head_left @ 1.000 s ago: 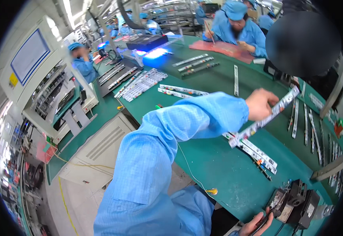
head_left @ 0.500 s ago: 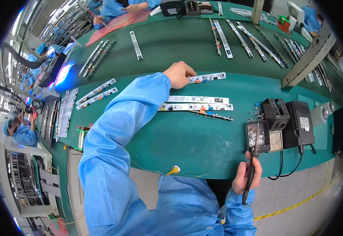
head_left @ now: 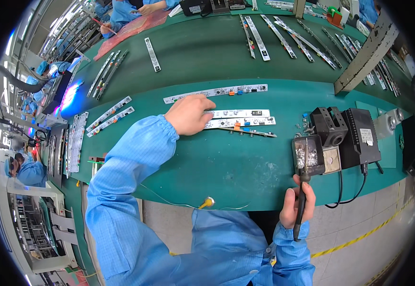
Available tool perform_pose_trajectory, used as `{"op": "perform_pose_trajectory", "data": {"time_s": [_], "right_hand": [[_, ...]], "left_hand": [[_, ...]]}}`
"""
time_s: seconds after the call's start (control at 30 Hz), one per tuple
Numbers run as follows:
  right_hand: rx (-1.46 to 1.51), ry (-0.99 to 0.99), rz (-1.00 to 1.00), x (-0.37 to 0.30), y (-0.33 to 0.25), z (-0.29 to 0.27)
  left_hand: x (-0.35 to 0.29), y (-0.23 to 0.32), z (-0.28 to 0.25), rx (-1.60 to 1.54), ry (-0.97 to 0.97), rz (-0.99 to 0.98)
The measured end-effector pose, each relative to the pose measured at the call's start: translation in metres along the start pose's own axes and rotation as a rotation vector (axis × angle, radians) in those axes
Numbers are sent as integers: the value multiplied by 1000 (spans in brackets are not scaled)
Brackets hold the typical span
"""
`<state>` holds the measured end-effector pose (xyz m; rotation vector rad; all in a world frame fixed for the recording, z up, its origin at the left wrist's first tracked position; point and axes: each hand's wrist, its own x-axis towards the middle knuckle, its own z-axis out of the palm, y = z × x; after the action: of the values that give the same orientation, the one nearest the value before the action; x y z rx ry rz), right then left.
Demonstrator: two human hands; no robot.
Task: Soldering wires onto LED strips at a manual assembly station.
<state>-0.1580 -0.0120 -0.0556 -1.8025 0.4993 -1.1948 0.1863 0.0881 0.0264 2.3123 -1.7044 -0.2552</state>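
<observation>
Working from afar, I had my left hand (head_left: 188, 114) bent over the left ends of two pale boards (head_left: 245, 122) lying side by side on the green bench (head_left: 193, 176); whether its fingers gripped them, I could not tell. A darker board (head_left: 257, 132) showed along their near edge, and a longer board (head_left: 221, 92) lay just beyond the hand. At lower right, my right hand (head_left: 290, 214) was closed around an iron (head_left: 301, 205), its slim end over the tray (head_left: 317, 170) beside the black stand (head_left: 329, 126).
</observation>
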Motion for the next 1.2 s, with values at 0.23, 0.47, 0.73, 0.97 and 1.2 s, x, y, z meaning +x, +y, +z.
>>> {"op": "perform_pose_trajectory", "data": {"time_s": [0.23,0.47,0.73,0.97,1.2], "right_hand": [[-17,30,-16,2,0,2],[-20,39,-10,1,1,-1],[-35,31,-15,2,1,0],[-17,39,-10,1,-1,-1],[-29,30,-24,0,3,0]], "left_hand": [[27,-11,-7,-228,-327,-277],[34,-10,-16,-246,-85,-150],[30,-18,9,12,110,-100],[8,9,-19,-89,25,-75],[-12,20,-18,-21,-320,-116]]}}
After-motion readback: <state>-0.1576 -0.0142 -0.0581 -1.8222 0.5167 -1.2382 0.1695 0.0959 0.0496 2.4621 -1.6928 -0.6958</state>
